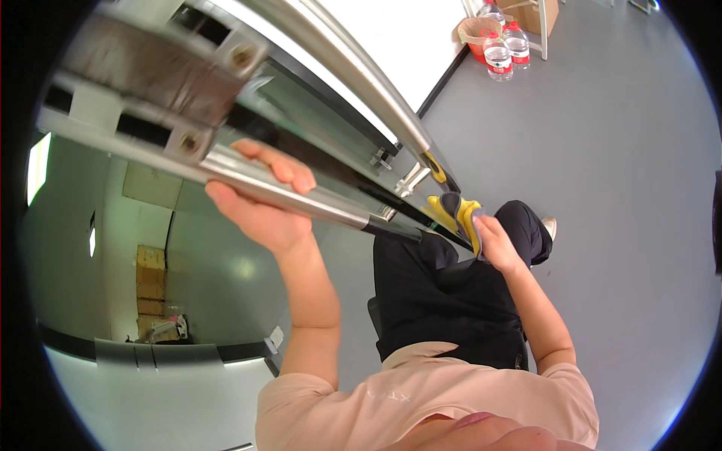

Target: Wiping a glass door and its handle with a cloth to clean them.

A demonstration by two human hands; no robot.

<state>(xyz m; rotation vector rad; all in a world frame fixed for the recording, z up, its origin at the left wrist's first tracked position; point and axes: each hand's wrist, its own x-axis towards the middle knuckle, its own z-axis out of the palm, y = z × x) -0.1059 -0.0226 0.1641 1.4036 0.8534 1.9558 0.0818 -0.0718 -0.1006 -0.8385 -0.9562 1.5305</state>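
Note:
My left hand is wrapped round a long stainless steel bar handle on a glass door. A brownish metal piece with pale brackets and bolts sits at the upper left, slightly blurred. My right hand grips a yellow and grey cloth at the door's edge, near the lower ends of the handles. A second steel bar runs along the far side of the glass, with a small cylindrical steel fitting near its end.
My bent legs in black trousers are below the door on a grey floor. At the top right stand water bottles, a red lined bin, a cardboard box and a white-legged rack beside a white wall.

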